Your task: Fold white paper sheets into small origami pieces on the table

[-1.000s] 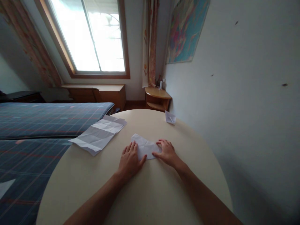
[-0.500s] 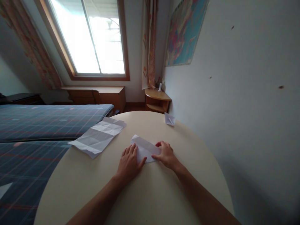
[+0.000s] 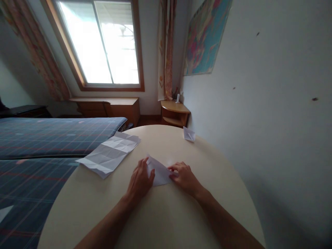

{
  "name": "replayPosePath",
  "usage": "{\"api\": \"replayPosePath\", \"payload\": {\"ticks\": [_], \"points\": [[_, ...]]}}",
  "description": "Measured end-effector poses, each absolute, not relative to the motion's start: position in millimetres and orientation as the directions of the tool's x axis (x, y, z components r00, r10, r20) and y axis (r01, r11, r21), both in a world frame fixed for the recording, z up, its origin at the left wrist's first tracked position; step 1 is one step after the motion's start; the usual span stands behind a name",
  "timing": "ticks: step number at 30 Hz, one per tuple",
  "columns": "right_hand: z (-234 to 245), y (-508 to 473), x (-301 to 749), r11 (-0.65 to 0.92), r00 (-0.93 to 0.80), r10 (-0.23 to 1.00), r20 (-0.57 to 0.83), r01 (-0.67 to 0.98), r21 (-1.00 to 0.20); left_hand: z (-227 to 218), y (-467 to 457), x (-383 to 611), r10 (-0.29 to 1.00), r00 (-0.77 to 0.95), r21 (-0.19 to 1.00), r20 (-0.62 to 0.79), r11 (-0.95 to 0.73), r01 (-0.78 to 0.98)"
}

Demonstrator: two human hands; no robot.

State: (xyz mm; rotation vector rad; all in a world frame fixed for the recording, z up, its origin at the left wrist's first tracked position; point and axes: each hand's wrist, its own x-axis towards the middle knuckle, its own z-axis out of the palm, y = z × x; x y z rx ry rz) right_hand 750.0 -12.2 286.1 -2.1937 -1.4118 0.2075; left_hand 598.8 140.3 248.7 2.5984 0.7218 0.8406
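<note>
A folded white sheet of paper [image 3: 159,172] lies on the round cream table [image 3: 166,214] between my hands. My left hand [image 3: 140,178] grips its left edge, with the fingertips at the upper left corner and the thumb over the near side. At the opposite end, my right hand [image 3: 183,176] pinches the right corner between thumb and fingers. Part of each end of the paper is hidden under the hands.
Creased white sheets [image 3: 111,154] lie at the table's left edge. A small folded paper piece [image 3: 189,135] stands near the far right rim. A bed with a plaid cover [image 3: 52,138] borders the table on the left, and a wall [image 3: 280,145] rises on the right.
My left hand has shifted slightly left, its fingers now curled at the paper's edge instead of lying flat over it. The paper has turned a little, and its upper fold looks different.
</note>
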Motion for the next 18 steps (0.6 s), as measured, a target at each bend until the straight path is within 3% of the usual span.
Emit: {"api": "replayPosePath", "payload": {"ticks": [10,14,18], "points": [[283,-13,747,-0.181,0.308,0.937,0.167,0.834,-0.522,255,139,596,0.503,0.730,0.328,0.464,-0.862,0.386],[286,-16,746,-0.133,0.237,0.957,0.167,0.871,-0.473,260,138,595,0.430,0.797,0.240,0.425,-0.902,0.359],[293,-22,748,-0.060,0.137,0.979,0.148,0.897,-0.438,260,136,595,0.437,0.820,0.188,0.370,-0.899,0.395]]}}
